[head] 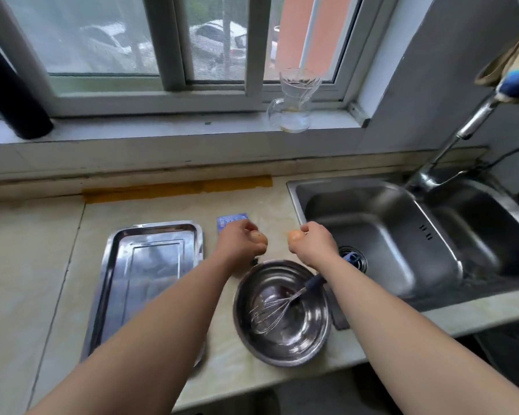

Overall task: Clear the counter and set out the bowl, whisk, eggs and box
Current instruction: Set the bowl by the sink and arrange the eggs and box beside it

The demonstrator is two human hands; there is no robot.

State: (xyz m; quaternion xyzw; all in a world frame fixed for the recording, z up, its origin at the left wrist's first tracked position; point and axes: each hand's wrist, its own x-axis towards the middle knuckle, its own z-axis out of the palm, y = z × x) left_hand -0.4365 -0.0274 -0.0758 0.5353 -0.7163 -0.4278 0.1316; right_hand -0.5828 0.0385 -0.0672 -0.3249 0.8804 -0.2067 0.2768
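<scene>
I have both hands out over the pale marbled stone bench (27, 250), above its middle and just behind the bowl. My left hand (240, 239) has its fingers curled round a brown egg (259, 237), and my right hand (315, 244) pinches a second brown egg (295, 236) at its fingertips. The two eggs are held near each other but apart.

The round stainless steel bowl (307, 327) stands near the front edge of the bench, close to the left rim of the steel sink (372, 235). A wire whisk with a blue handle (285, 301) lies in it, wires on the bottom, handle leaning on the rim toward the sink.

The small blue printed box (232, 220) lies flat further back on the bench, partly hidden behind my left hand. A rectangular stainless steel tray (150, 265) lies left of the bowl, running from mid-bench to the front edge. A clear glass jug (291, 112) stands on the window sill.
</scene>
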